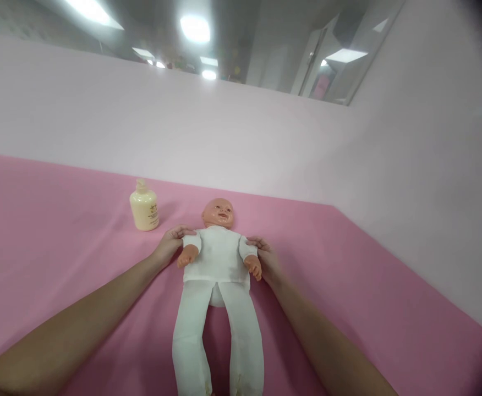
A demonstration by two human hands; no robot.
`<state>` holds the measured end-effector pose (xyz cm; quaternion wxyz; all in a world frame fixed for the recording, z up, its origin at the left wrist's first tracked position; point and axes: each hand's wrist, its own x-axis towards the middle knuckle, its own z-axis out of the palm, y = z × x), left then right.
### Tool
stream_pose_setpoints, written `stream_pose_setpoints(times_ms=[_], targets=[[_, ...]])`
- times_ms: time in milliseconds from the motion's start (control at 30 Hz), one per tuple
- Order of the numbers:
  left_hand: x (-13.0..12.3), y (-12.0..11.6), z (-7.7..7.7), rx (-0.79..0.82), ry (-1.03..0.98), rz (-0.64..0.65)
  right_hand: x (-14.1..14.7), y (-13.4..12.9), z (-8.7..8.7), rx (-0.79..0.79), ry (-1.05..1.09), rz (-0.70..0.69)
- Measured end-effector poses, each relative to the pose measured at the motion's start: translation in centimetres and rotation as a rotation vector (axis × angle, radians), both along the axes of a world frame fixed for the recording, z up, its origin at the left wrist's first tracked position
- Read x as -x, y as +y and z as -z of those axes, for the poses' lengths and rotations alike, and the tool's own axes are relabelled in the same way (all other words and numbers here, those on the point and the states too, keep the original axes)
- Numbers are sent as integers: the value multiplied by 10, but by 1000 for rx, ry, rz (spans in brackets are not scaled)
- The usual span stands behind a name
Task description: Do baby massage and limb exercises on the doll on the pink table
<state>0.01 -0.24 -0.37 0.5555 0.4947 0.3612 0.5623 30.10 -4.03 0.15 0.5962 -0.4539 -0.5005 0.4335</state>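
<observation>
A baby doll (218, 256) with a bald head lies face up on a pink surface, its feet toward me. It wears a white top and white trousers. My left hand (174, 242) is at the doll's sleeve on the left side of the view, its fingers bent around the upper arm near the shoulder. On the other side, my right hand (268, 258) has its fingertips over the opposite sleeve, with the palm partly hidden behind the doll's forearm. Both of the doll's arms rest close to its torso.
A cream-coloured pump bottle (144, 209) stands upright beyond my left hand. The pink surface (327, 264) meets a white wall (162, 132) at the back and another wall on the right. Higher up, a glass panel (249, 44) reflects ceiling lights.
</observation>
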Motion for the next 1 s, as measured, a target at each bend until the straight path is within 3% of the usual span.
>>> stream_pose_setpoints(times_ms=[200,467,600,800,1000], targets=[[0,-3,-3,27,-49,78,9,-6,-6,38,-44,-4],[-1,-13,-7,-188,301,-149,12,-14,-4,-170,-303,87],[-3,-16,-8,-317,459,-221,10,-16,-2,-119,-408,106],[-3,-11,-4,-207,524,-229,6,-12,-1,-48,-516,113],[1,-9,-3,-120,726,-196,6,-8,-1,79,-615,122]])
